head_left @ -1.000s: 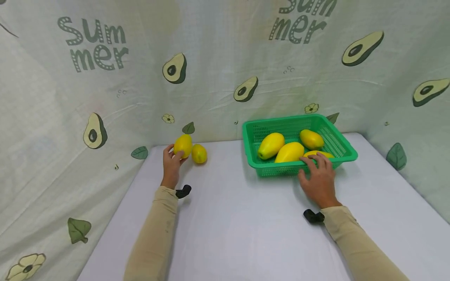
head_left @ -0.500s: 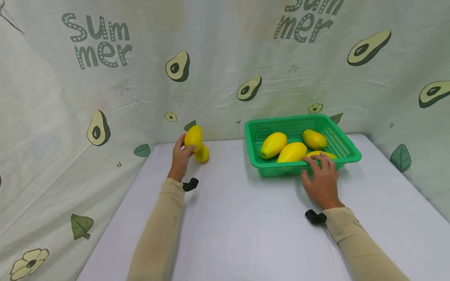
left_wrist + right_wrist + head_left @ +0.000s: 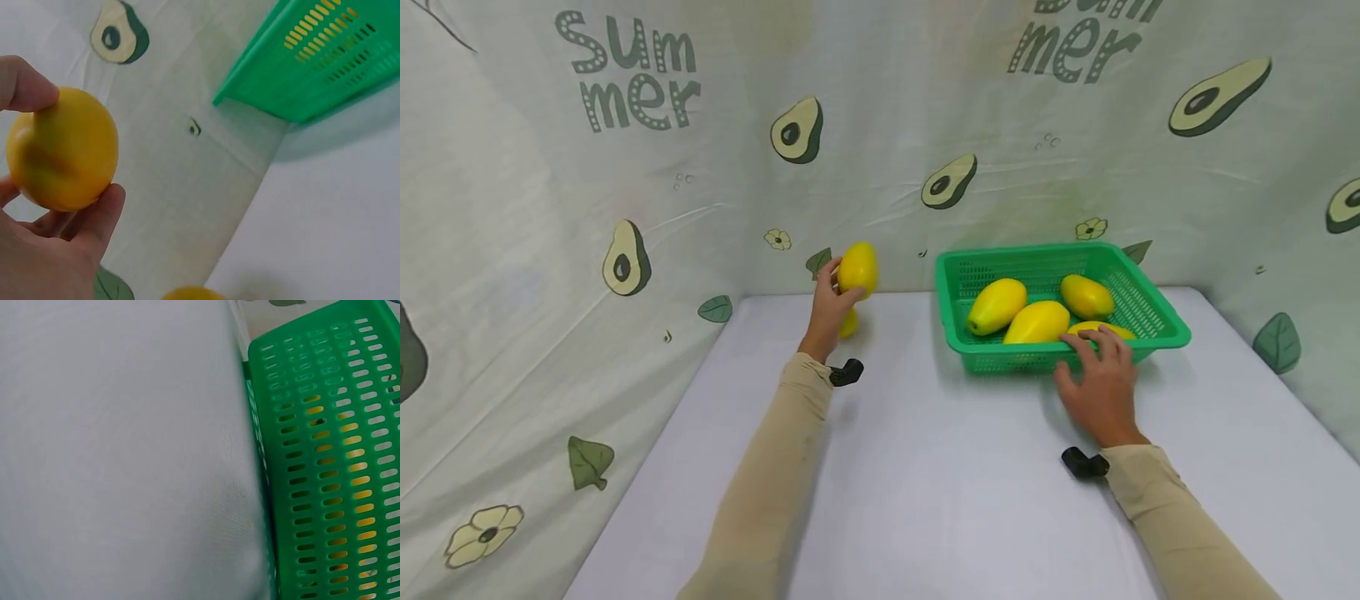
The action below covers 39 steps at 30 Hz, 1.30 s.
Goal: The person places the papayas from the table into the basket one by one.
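Note:
In the head view, my left hand (image 3: 829, 310) holds a yellow oval fruit (image 3: 858, 269), like a mango or small papaya, above the table's back edge. The left wrist view shows the thumb on one side of this fruit (image 3: 65, 150) and fingers on the other; its facing end has a greenish-brown patch. Another yellow fruit (image 3: 848, 323) lies on the table, partly hidden behind the left hand. My right hand (image 3: 1101, 387) hooks its fingers over the front rim of a green plastic basket (image 3: 1000, 360), thumb lower on the outside. The right wrist view does not show this hand.
Several similar yellow fruits (image 3: 997, 307) lie in the basket; the one behind the right fingers is partly covered. The table (image 3: 947, 483) wears a white cloth. A printed fabric backdrop (image 3: 880, 100) rises along its back and sides.
My left hand has raised the fruit and carried it right toward the basket, passing in front of the fruit on the table. The right hand stays at the basket rim. The head view shifts slightly.

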Motion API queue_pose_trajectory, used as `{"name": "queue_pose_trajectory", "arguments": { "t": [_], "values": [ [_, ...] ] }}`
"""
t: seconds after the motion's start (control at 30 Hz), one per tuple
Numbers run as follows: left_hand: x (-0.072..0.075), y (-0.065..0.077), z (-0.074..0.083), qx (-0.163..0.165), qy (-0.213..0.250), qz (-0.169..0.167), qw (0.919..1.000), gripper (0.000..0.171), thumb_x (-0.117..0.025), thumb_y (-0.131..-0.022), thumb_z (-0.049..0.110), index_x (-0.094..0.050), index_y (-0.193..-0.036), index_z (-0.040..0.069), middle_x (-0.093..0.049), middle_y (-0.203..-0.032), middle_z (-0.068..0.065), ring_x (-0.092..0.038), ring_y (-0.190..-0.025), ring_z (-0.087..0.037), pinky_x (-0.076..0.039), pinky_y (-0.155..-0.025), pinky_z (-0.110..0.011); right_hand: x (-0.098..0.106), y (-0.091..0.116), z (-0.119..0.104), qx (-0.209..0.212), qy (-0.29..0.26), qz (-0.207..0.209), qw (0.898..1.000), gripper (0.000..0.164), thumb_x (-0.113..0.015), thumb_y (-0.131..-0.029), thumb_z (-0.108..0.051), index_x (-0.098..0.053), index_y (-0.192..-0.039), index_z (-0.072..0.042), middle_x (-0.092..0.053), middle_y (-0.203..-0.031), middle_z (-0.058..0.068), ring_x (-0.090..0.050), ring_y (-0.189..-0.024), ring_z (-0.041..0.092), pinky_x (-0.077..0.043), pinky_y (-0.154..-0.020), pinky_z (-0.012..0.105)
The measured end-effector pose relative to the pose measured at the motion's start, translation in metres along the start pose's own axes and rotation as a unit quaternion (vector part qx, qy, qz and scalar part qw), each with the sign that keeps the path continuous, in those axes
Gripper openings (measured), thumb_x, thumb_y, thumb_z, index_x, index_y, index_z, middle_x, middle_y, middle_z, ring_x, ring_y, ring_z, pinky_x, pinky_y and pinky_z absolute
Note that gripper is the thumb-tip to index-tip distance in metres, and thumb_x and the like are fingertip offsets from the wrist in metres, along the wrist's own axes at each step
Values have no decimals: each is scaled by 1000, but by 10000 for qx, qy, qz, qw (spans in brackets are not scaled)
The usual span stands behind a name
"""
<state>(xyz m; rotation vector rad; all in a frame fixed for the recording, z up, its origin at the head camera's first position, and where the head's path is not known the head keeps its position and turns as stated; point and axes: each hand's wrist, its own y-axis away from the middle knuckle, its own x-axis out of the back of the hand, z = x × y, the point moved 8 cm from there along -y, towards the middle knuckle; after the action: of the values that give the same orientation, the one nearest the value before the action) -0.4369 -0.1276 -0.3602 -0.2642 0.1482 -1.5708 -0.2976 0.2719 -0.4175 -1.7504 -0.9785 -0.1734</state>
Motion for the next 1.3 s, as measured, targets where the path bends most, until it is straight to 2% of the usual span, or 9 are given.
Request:
{"name": "queue_pose_trajectory", "arguments": {
  "t": [0.17,0.5,0.83,1.07,1.3],
  "values": [
    [-25,-3,18,-96,-340,-126,9993,77,-68,-90,15,-27,-155,14,-39,-143,-15,-51,-120,-30,-44,-102,-45,0,-2,1,46,-26,31,10000,36,-62,-87,-10,-65,-123,-5,-51,-128,22,-31,-138,42,-31,-86,71],
    [-86,-11,37,-53,-830,-856,9929,73,-70,-91,15,-32,-153,18,-41,-147,-11,-53,-117,-25,-47,-99,-40,-2,3,4,-45,5,-37,10000,37,-64,-87,-9,-65,-123,-6,-51,-129,22,-30,-139,43,-31,-86,72],
    [-117,-17,54,50,-367,-667,9971,75,-68,-91,17,-28,-154,13,-45,-136,-10,-55,-110,-25,-48,-94,-38,-3,1,5,-23,-24,-66,10000,37,-64,-87,-9,-65,-124,-6,-51,-129,21,-30,-139,42,-31,-86,71],
    [-150,-18,60,48,-391,-1134,9928,67,-67,-94,18,-32,-152,16,-49,-136,-9,-55,-112,-24,-48,-97,-37,2,-1,0,-66,25,-17,10000,38,-65,-86,-7,-66,-123,-5,-52,-127,22,-32,-138,43,-32,-85,72],
    [-167,-13,59,151,-752,-1482,9860,63,-69,-93,24,-39,-149,17,-51,-133,-6,-55,-110,-23,-48,-94,-37,2,2,-1,3,65,-5,10000,37,-65,-86,-10,-66,-123,-6,-52,-128,22,-33,-137,43,-32,-84,71]
  ]
}}
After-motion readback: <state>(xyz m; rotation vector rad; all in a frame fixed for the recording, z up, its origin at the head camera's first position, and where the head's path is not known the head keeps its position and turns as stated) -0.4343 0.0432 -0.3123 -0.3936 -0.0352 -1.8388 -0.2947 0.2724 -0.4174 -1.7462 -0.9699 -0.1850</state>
